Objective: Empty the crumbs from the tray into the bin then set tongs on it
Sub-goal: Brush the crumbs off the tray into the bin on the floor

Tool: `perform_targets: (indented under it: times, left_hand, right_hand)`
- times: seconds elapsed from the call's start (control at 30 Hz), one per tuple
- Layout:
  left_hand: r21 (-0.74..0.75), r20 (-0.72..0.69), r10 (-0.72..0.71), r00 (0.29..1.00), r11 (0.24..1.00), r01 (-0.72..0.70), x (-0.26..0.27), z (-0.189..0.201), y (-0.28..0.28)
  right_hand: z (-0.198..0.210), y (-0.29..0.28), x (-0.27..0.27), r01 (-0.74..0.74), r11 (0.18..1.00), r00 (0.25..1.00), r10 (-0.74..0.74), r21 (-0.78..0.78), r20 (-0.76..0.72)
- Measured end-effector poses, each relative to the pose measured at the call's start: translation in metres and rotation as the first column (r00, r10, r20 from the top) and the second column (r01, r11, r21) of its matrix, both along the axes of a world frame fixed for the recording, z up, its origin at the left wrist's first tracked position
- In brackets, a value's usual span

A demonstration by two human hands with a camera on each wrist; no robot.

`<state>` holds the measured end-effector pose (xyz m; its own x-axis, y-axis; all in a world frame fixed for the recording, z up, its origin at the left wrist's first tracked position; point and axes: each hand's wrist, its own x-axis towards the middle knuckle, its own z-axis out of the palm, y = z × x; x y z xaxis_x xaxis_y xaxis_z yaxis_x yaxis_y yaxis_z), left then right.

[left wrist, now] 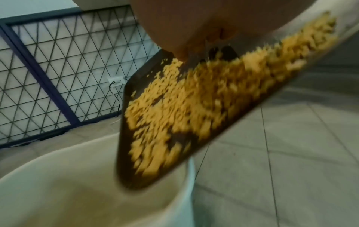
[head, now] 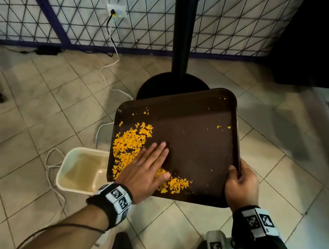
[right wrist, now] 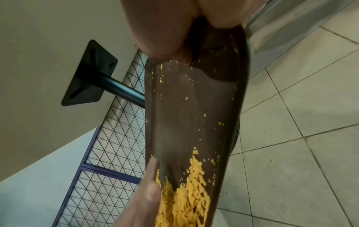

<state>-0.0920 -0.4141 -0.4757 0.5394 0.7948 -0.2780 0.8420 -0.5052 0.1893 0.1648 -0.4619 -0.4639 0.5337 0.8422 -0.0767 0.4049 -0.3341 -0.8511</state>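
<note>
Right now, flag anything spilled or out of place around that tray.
A few yellow crumbs lie on the floor tiles beside the tilted tray, outside the bin. The main crumb pile remains on the tray under the left hand.

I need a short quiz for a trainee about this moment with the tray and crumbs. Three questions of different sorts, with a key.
1. True or false: the right hand grips the rim of the brown tray.
2. The left hand is: A) holding tongs; B) lying flat on the tray among the orange crumbs; C) lifting the bin.
3. Fill in: the tray's lower corner hangs over the cream ____.

Key: 1 true; 2 B; 3 bin.
</note>
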Motion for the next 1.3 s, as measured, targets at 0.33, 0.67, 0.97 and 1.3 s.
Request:
perform_targets:
  times: [0.33, 0.67, 0.97, 1.3]
  left_hand:
    - [0.007, 0.317, 0.013, 0.948, 1.000, -0.016, 0.150, 0.056, 0.047]
    - [0.056, 0.237, 0.149, 0.960, 0.984, -0.167, 0.092, 0.043, 0.058]
    - [0.078, 0.213, 0.076, 0.974, 0.992, -0.094, 0.115, 0.047, 0.088]
    - [0.039, 0.155, 0.319, 0.935, 0.944, -0.328, -0.016, 0.016, 0.101]
  right_hand:
    - [0.008, -0.002, -0.007, -0.069, 0.997, 0.995, 0.067, 0.026, 0.072]
    - [0.017, -0.004, -0.008, -0.065, 0.996, 0.996, 0.062, -0.063, -0.062]
    - [0.024, -0.006, -0.007, -0.073, 0.996, 0.997, 0.071, -0.052, -0.041]
    - [0.016, -0.008, 0.000, -0.056, 0.998, 0.998, 0.055, -0.033, -0.027]
